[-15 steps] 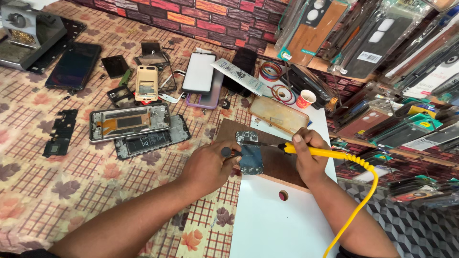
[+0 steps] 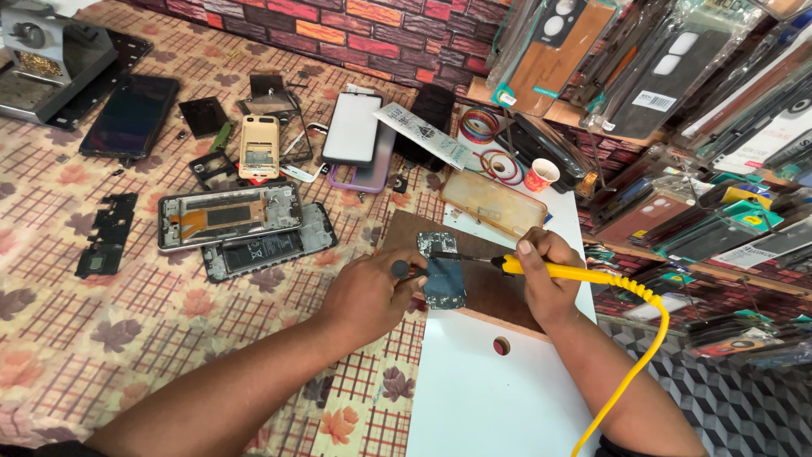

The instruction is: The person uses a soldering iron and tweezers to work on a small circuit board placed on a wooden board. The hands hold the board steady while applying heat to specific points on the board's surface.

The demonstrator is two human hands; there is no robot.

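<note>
Blue-green, the small phone circuit board (image 2: 443, 279) lies on a brown wooden work board (image 2: 499, 292) at the far end of the white desk (image 2: 482, 398). Soldering looks to be the step in hand: the yellow-handled soldering iron (image 2: 575, 272), gripped pen-style in the right hand (image 2: 545, 275), has its tip on the board's upper edge. Left hand (image 2: 372, 296) fingers (image 2: 414, 272) pinch the board's near-left edge, closed on it. Next would call for a steady tip and a still board
</note>
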